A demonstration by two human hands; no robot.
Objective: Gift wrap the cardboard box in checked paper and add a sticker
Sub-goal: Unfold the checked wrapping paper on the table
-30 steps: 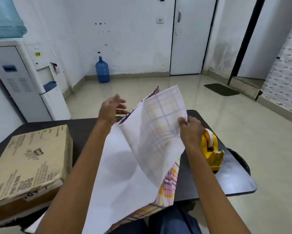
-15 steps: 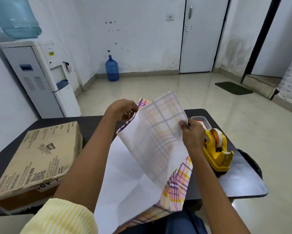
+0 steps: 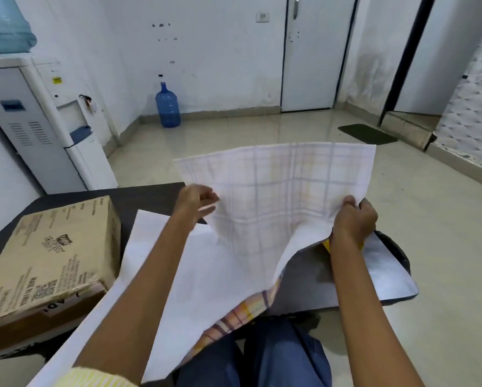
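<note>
The checked paper is spread wide above the table, its white back facing me and the checks showing through. Its coloured side peeks out at the lower fold. My left hand pinches the raised sheet's left edge, though its fingers are blurred. My right hand grips the sheet's right edge. The lower part of the paper lies on the black table and hangs over my lap. The cardboard box lies flat on the table to the left of the paper, untouched. No sticker is in view.
A sliver of the yellow tape dispenser shows under my right hand. A water dispenser stands at the left wall, a blue bottle on the floor beyond. The table's right edge is near my right arm.
The folded upper flap has been opened out sideways into a wide sheet. My hands moved apart, the right one to the right, covering the tape dispenser.
</note>
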